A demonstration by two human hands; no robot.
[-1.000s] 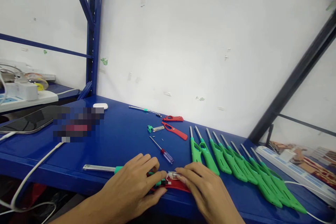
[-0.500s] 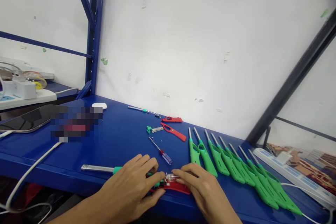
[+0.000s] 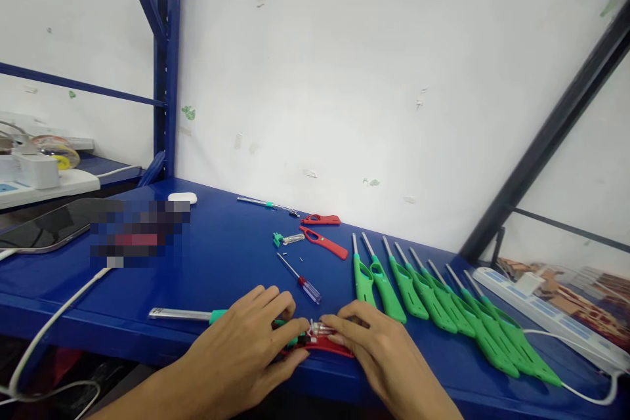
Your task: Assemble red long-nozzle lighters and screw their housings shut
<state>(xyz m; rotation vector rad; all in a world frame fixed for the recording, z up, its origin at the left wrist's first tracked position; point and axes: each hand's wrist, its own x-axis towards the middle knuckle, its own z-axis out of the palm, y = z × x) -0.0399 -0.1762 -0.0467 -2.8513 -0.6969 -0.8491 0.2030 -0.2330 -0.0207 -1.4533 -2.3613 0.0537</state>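
At the front edge of the blue shelf [image 3: 221, 262], my left hand [image 3: 246, 354] presses down on an opened long lighter [image 3: 319, 343] with a red shell half, green inner parts and a metal tube [image 3: 180, 314] pointing left. My right hand [image 3: 378, 354] pinches the clear fuel-tank piece [image 3: 322, 328] at its middle. Both hands have fingers curled on the lighter. A small red-handled screwdriver [image 3: 300, 279] lies just behind my hands.
A row of several green lighters [image 3: 433, 305] lies to the right. Red shell halves [image 3: 322, 236], a green part [image 3: 280, 239] and a metal tube [image 3: 268, 205] sit farther back. A phone [image 3: 44, 230], white cable [image 3: 54, 321], earbud case [image 3: 182, 197] and power strips [image 3: 546, 312] flank the shelf.
The camera view has shifted slightly left. My hands stay on the lighter, with the right fingers moved a little nearer the clear piece.
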